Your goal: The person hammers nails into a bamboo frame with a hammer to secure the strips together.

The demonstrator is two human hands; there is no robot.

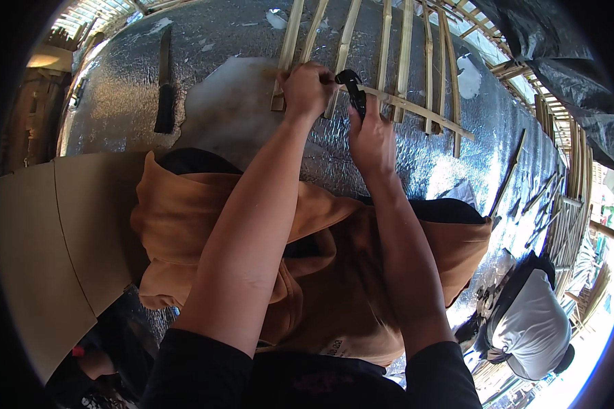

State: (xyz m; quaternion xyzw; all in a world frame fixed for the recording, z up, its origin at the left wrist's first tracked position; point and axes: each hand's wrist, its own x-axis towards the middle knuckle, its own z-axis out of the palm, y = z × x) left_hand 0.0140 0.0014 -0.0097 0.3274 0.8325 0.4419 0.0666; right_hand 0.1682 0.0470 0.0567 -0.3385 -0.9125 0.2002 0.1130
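Note:
My right hand is closed round the handle of a black hammer, its head raised beside my left hand. The fingers of my left hand are curled together over a long slat. Whatever they pinch is too small or hidden to make out. A thin wooden cross strip runs from near the hammer head toward the right, lying across several light slats set roughly side by side. The slats rest on a silvery foil sheet.
A long knife with a dark handle lies on the foil at the left. Brown cloth covers my lap, beside a cardboard panel. Another person in a pale shirt is at the lower right. Loose dark sticks lie at the right.

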